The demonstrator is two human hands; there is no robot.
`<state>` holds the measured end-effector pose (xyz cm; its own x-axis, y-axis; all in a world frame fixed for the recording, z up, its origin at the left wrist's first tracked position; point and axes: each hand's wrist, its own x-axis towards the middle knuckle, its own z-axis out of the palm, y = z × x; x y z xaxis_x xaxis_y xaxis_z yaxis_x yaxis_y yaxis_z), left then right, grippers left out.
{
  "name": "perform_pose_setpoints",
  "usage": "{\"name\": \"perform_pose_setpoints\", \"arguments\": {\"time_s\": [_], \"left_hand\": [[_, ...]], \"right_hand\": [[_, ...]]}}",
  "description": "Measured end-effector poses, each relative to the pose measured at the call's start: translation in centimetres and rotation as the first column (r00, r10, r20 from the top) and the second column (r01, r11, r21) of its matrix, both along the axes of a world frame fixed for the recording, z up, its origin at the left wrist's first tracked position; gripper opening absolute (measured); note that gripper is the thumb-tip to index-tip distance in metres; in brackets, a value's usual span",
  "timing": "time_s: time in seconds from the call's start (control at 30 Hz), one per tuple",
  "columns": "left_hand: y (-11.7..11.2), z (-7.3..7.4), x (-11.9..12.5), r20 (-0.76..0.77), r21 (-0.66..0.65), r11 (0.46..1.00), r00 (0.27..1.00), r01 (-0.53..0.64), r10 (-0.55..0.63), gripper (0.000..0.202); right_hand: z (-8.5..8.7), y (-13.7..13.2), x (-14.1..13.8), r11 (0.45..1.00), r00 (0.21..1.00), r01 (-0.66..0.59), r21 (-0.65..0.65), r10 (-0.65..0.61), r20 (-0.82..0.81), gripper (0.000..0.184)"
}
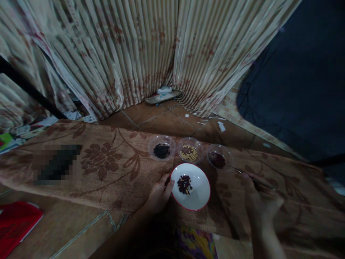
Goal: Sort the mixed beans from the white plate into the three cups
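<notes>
Left grip (159,196) closed on red-rimmed white bowl (201,180) of beans (184,184); right grip (260,203) closed on spoon (242,172).

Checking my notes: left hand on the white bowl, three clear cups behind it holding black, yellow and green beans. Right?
Not green: the head view shows dark red beans in the rightmost cup. The left hand on the white bowl is correct.

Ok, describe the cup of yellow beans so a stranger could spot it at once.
On the brown flower-patterned cloth, three clear plastic cups stand in a row beyond the white red-rimmed bowl that the left hand touches. Take the middle cup: it alone holds pale yellow beans, between the cup of black beans and the cup of dark red beans.
</notes>
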<state>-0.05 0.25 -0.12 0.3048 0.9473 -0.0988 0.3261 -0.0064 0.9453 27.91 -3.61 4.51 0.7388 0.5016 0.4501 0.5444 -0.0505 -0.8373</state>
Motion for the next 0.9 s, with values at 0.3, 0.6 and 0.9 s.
{"name": "perform_pose_setpoints", "arguments": {"time_s": [0.3, 0.6, 0.9], "left_hand": [[0.0, -0.4, 0.0, -0.025, 0.009, 1.000, 0.999, 0.022, -0.022, 0.036], [0.0, -0.6, 0.0, 0.001, 0.023, 0.999, 1.000, 0.028, -0.028, 0.035], [-0.1, -0.4, 0.0, -0.014, 0.020, 1.000, 1.000, 0.023, -0.022, 0.035]], "right_hand": [[0.0, -3.8, -4.5, 0.819, 0.875, -0.472, -0.327, 0.391, -0.286, 0.024], [-2.1, -4.3, -5.8, 0.728, 0.813, -0.577, -0.371, 0.467, -0.347, 0.027], [-2.8, -4.1, -6.0, 0.727, 0.810, -0.583, -0.363, 0.487, -0.326, 0.024]]}}
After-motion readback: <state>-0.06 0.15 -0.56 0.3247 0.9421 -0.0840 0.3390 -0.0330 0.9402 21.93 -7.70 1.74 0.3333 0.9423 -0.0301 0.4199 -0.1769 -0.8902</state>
